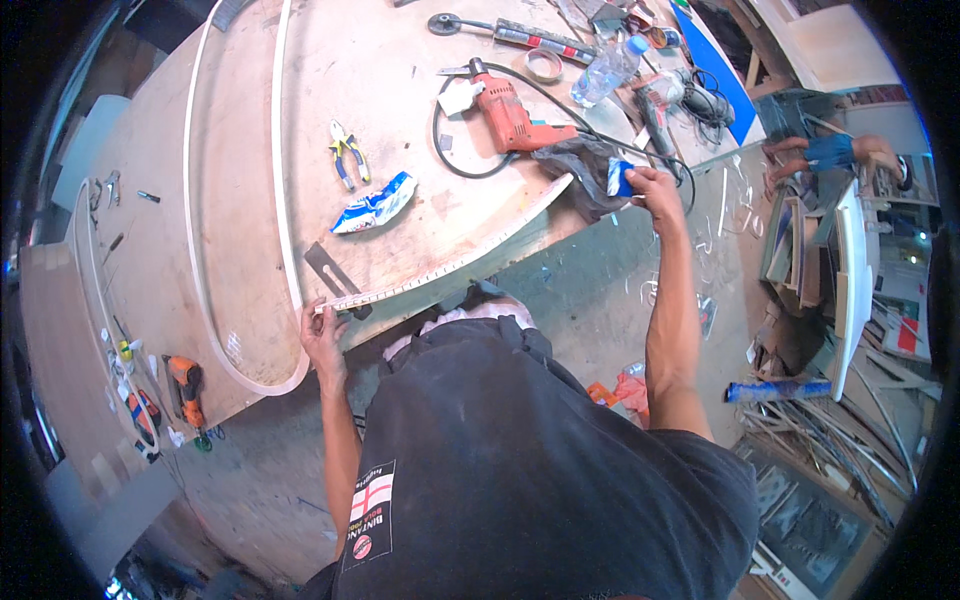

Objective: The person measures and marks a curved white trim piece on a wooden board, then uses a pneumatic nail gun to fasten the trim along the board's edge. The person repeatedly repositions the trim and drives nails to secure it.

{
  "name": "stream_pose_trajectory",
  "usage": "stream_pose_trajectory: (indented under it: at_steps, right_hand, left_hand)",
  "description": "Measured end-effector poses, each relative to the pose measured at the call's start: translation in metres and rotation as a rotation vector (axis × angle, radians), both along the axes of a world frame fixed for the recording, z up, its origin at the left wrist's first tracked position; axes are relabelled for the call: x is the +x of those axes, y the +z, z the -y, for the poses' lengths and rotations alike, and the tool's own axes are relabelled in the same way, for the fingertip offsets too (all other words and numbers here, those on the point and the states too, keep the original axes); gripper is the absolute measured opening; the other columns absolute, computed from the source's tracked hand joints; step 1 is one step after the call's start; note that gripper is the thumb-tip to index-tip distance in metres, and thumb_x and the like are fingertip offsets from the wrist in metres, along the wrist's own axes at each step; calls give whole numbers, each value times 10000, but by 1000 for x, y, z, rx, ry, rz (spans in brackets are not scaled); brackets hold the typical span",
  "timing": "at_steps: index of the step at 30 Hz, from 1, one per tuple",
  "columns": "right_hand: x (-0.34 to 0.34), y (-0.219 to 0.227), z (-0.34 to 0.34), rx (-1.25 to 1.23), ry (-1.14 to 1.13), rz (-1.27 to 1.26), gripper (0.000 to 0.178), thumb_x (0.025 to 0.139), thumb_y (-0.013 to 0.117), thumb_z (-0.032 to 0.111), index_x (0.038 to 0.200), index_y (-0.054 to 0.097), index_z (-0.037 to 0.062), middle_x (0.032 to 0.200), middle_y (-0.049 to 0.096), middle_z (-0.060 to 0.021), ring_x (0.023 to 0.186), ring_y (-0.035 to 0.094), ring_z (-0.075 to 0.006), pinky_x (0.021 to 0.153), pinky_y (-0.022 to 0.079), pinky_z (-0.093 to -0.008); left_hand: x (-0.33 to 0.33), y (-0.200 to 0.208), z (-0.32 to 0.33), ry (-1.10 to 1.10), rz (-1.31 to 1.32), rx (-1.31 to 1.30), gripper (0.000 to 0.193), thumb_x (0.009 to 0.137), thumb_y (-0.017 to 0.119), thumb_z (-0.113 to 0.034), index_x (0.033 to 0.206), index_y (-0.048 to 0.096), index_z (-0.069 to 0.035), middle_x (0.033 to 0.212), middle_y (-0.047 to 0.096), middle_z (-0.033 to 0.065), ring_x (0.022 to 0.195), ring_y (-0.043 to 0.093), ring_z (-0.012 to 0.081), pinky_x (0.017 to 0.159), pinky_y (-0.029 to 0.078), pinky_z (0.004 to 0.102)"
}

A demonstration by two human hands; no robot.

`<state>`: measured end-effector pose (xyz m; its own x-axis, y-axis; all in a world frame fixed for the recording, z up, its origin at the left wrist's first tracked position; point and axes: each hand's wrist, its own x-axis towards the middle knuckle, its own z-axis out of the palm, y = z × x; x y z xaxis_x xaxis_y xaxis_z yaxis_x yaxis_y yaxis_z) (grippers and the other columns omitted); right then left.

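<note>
My left hand (322, 345) pinches the left end of a long, thin white strip (450, 264) with many small cuts along it. The strip curves along the near edge of the wooden table (240, 130). Out to the right, my right hand (655, 195) grips a small blue-and-white packet (620, 178), beside a crumpled dark grey plastic sheet or bag (582, 172). A flat slotted metal bar (325, 268) lies by my left hand. Farther in are a crumpled blue-and-white wrapper (375, 205) and yellow-handled pliers (348, 157).
A red corded drill (510, 115), a caulking gun (540, 40), a tape roll (543, 66) and a water bottle (608, 72) lie on the table. A U-shaped white strip (278, 150) and an orange drill (185, 390) are leftward. A person in blue shorts (830, 153) is at right, near stacked boards.
</note>
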<state>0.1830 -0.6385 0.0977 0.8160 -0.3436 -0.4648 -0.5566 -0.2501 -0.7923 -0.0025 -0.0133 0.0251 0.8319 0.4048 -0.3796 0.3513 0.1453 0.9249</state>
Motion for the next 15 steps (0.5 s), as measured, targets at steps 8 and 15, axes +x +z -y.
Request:
stream_pose_trajectory:
  at_steps: [8, 15]
  right_hand:
    - [83, 60, 62, 267, -45, 251, 210, 981, 793, 252, 1111, 767, 89, 916, 746, 28, 761, 670, -71, 650, 527, -226]
    - [117, 92, 58, 180, 87, 328, 279, 978, 796, 287, 1150, 762, 71, 1010, 737, 25, 882, 642, -81, 745, 489, -271]
  left_hand:
    - [-1, 3, 8, 87, 1, -45, 358, 1087, 669, -270, 1372, 611, -61, 1129, 704, 72, 937, 711, 169, 806, 614, 320]
    - [-2, 10, 19, 165, -73, 10, 372, 1101, 636, -284, 1409, 602, -79, 1123, 697, 64, 906, 706, 175, 793, 611, 334]
